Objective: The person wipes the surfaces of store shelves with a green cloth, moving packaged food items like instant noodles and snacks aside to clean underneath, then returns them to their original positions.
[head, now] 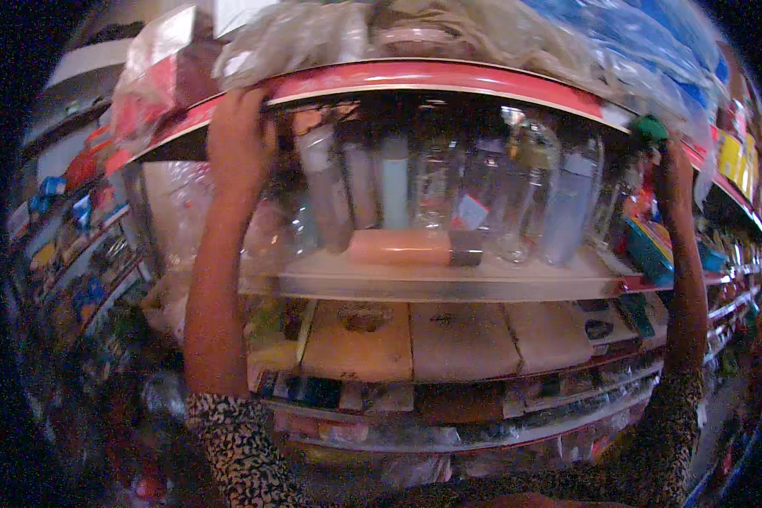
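Observation:
Both my arms reach up to a shelf edge with a red strip (432,73). On the left, my left hand (244,120) is raised at the strip, by a clear plastic wrapping (298,41); its fingers are blurred. My right hand (673,152) is up at the strip's right end, beside a small green thing (651,129) that I cannot make out; whether it grips that is unclear. Between my arms, an orange bottle with a dark cap (400,247) lies on its side on the shelf below, in front of several upright bottles, among them a pale green one (395,184).
Blue plastic wrapping (635,44) lies on the upper shelf at right, and a red and white box (171,76) at left. Lower down are cardboard boxes (463,340) in a row. A teal container (651,251) sits near my right forearm. Further stocked shelves run along both sides.

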A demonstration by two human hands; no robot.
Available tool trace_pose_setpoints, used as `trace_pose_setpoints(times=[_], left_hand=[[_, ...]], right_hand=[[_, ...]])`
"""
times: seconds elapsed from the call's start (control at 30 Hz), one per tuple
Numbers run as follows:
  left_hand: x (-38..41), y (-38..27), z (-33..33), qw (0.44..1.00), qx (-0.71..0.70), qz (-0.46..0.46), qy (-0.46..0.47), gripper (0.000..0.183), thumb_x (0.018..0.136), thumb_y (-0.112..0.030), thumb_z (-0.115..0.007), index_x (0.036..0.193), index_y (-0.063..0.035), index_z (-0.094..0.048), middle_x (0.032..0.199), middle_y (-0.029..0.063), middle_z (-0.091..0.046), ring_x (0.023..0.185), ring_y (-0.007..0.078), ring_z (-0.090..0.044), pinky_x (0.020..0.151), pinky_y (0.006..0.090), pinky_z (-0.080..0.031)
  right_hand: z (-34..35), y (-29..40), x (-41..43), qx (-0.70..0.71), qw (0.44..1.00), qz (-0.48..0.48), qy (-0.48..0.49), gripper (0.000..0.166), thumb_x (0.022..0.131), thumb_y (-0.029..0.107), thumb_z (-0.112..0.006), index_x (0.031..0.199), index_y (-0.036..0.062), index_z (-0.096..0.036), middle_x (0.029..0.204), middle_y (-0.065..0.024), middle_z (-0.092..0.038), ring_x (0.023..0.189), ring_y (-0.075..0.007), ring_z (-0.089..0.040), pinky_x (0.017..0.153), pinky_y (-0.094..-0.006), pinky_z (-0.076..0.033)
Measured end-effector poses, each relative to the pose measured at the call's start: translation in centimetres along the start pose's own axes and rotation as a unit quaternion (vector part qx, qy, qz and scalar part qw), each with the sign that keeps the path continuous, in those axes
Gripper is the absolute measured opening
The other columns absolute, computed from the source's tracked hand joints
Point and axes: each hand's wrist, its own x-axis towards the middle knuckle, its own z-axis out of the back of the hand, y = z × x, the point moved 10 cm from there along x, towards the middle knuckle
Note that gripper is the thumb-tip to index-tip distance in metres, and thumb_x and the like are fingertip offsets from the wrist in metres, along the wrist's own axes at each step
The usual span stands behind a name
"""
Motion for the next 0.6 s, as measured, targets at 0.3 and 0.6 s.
trace_pose_setpoints(times=[0.3,0.6], left_hand=[[0.1,-1.0,-1.7,1.000,-0.022,0.016,-0.002,0.041,0.069,0.002,-0.066,0.109,-0.0082,-0.064,0.102,0.0144,-0.059,0.096,0.0334,-0.058,0.084,0.0389,-0.048],[0.3,-2.9,-2.3,0.999,-0.044,-0.010,0.017,0.051,0.066,0.005,-0.065,0.115,-0.0098,-0.064,0.108,0.0146,-0.060,0.103,0.0331,-0.058,0.091,0.0388,-0.046]], right_hand=[[4.5,7.5,1.9,0.132,0.968,-0.148,-0.154,0.027,0.082,0.014,-0.061,0.107,0.0029,-0.061,0.101,-0.0204,-0.063,0.090,-0.0404,-0.061,0.080,-0.0449,-0.049],[3.1,19.2,5.2,0.044,0.986,0.122,-0.103,0.024,0.073,0.009,-0.061,0.096,0.0050,-0.058,0.102,-0.0120,-0.059,0.090,-0.0330,-0.060,0.076,-0.0428,-0.051]])
